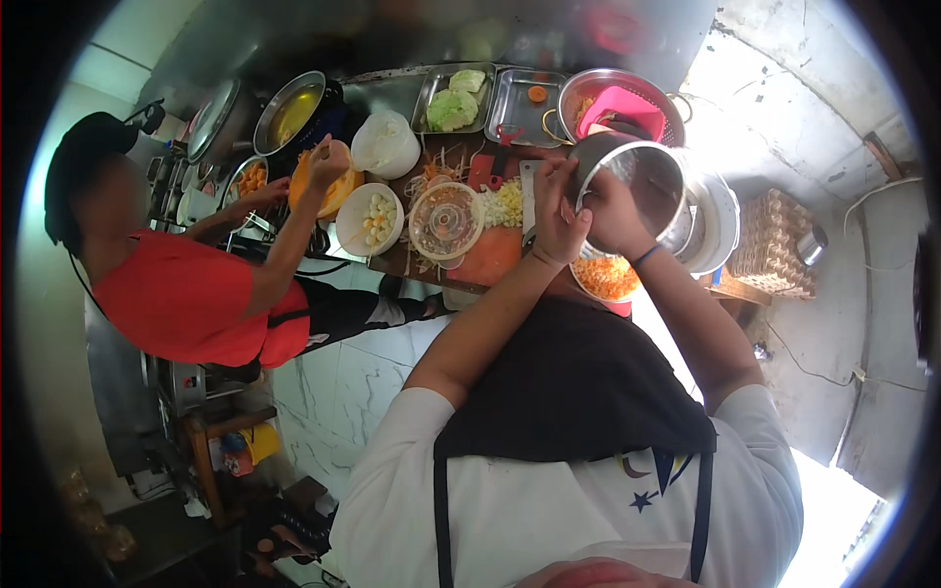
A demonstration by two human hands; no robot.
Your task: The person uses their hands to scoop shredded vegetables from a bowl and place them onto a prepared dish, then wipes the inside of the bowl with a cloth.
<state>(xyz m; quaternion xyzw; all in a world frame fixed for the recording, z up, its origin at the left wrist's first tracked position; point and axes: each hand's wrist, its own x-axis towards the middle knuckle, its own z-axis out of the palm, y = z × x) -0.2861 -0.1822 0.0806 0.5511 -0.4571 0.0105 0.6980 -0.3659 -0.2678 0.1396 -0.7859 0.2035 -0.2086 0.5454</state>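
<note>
A metal pot [648, 192] is tilted above the counter with its mouth towards me. My left hand [556, 213] holds it at its left side, thumb near the rim. My right hand [616, 214] reaches in over the rim; its fingertips are partly hidden against the inner wall. Beneath my wrists is a bowl of finely chopped orange vegetable [606, 278]. Left of my left hand, a broad metal blade [528, 192] lies by chopped pale vegetable [503, 203] on an orange cutting board [485, 257]. A clear-lidded round container [446, 220] stands beside the board.
A co-worker [184, 287] at left handles orange food. Nearby are a bowl of small peeled eggs [377, 220], a white tub [386, 143] and a pan of oil [295, 114]. Behind are a cabbage tray [423, 121] and a colander [673, 117]. Stacked egg trays [772, 242] stand at right.
</note>
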